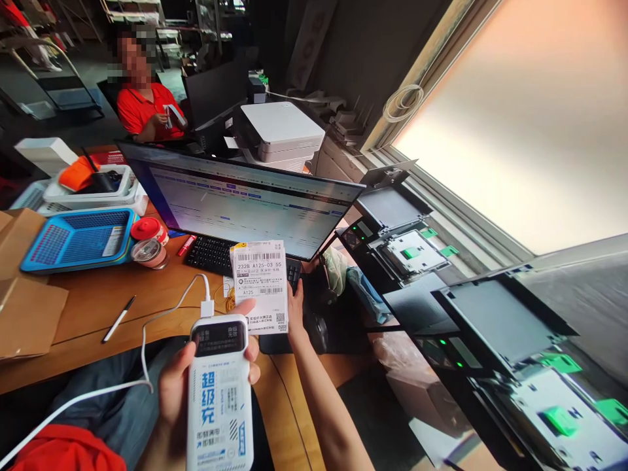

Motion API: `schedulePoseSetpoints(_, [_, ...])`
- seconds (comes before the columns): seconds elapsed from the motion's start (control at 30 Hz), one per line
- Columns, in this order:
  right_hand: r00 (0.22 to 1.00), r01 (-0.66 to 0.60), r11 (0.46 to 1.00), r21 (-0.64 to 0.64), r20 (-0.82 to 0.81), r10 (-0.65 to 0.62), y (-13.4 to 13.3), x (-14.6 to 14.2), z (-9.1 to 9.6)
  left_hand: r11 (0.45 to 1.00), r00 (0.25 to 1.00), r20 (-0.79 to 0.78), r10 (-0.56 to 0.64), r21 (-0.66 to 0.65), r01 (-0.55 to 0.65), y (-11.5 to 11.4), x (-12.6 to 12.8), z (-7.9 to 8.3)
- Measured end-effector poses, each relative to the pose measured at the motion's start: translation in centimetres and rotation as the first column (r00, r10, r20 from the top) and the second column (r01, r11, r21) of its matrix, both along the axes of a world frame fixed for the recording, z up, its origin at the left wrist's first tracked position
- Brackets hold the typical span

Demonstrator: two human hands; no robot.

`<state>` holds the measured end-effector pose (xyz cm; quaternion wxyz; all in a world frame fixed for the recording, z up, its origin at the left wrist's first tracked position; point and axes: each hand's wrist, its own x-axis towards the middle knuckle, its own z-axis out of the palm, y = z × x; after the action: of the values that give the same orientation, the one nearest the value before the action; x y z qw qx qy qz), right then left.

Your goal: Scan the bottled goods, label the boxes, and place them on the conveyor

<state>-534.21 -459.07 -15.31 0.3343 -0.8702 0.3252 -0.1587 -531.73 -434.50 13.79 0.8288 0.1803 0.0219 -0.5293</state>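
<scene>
My left hand is closed around a white power bank with blue printing and a dark display at its top. A white USB plug stands at the power bank's top end, with its cable looping left. Behind the power bank, a printed shipping label is held upright, with a finger of my left hand over its lower edge. My right hand reaches to the right end of the black keyboard, fingers stretched forward. The label hides part of that hand and of the keyboard.
A monitor stands behind the keyboard. Blue baskets, lidded jars and a pen lie left. A mouse sits right, near black machines with green parts. Across the desk sits a person in red.
</scene>
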Motion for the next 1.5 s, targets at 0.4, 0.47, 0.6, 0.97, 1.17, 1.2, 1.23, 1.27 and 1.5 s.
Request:
schedulePoseSetpoints(0.4, [0.999, 0.035, 0.967, -0.252, -0.031, -0.044, 1.0, 0.4, -0.3, 0.967, 0.984, 0.056, 0.167, 0.185, -0.175, 2.1, 1.4, -0.3])
schedulePoseSetpoints(0.47, [0.999, 0.031, 0.968, -0.248, -0.029, -0.04, 1.0, 0.9, -0.2, 0.961, 0.98, 0.079, 0.182, 0.196, -0.194, 2.2, 1.4, -0.2])
schedulePoseSetpoints(0.6, [0.999, 0.036, 0.966, -0.257, -0.012, -0.04, 1.2, 1.7, 0.1, 0.952, 0.977, 0.025, 0.21, 0.224, -0.21, 1.8, 1.2, 0.1])
schedulePoseSetpoints(0.97, [0.997, 0.072, 0.961, -0.266, -0.014, -0.079, 0.4, 0.7, -0.6, 0.982, 0.989, -0.025, 0.143, 0.132, -0.138, 1.5, 1.0, -0.2])
schedulePoseSetpoints(1.17, [0.998, 0.064, 0.974, -0.219, 0.008, -0.064, -0.3, 0.4, -1.0, 0.988, 0.992, -0.02, 0.126, 0.09, -0.124, 1.2, 1.1, -0.5])
schedulePoseSetpoints(1.2, [0.998, 0.059, 0.977, -0.206, 0.012, -0.058, -0.3, 0.4, -1.0, 0.989, 0.993, -0.006, 0.119, 0.083, -0.118, 1.2, 1.1, -0.6])
schedulePoseSetpoints(1.23, [0.999, 0.053, 0.98, -0.193, 0.015, -0.051, -0.3, 0.4, -1.1, 0.991, 0.994, 0.003, 0.113, 0.076, -0.113, 1.2, 1.2, -0.7])
schedulePoseSetpoints(1.27, [0.999, 0.047, 0.983, -0.18, 0.016, -0.045, -0.3, 0.4, -1.2, 0.992, 0.994, 0.007, 0.11, 0.069, -0.11, 1.3, 1.2, -0.8])
schedulePoseSetpoints(1.5, [0.999, 0.04, 0.986, -0.16, 0.029, -0.036, 0.4, 0.0, -1.2, 0.97, 0.978, -0.034, 0.205, 0.138, -0.199, 1.4, 0.9, -0.3])
